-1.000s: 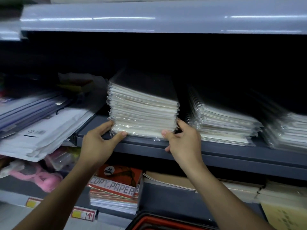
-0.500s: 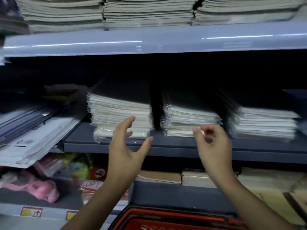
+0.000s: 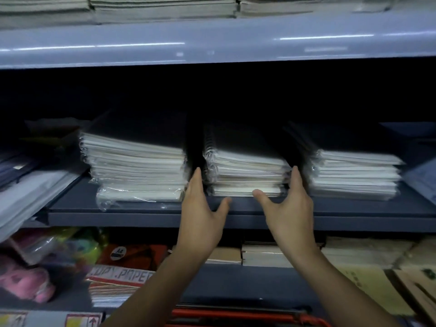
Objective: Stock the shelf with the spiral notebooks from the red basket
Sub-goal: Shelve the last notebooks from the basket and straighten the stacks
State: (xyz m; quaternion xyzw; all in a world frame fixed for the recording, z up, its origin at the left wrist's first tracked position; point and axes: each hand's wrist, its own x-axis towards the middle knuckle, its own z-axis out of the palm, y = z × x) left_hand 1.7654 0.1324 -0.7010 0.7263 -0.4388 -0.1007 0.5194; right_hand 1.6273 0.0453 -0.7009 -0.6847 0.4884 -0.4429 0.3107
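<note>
Plastic-wrapped spiral notebooks (image 3: 245,171) form the middle stack on the grey shelf (image 3: 141,212). Left hand (image 3: 200,215) and right hand (image 3: 289,208) flank it, fingers straight and together, thumbs spread, likely to square it. Red basket (image 3: 247,315) waits below.

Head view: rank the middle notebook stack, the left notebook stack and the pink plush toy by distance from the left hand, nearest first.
1. Middle notebook stack: the left hand is at its left edge.
2. Left notebook stack: just left of the hand, same shelf.
3. Pink plush toy: far lower left, on the shelf below.
</note>
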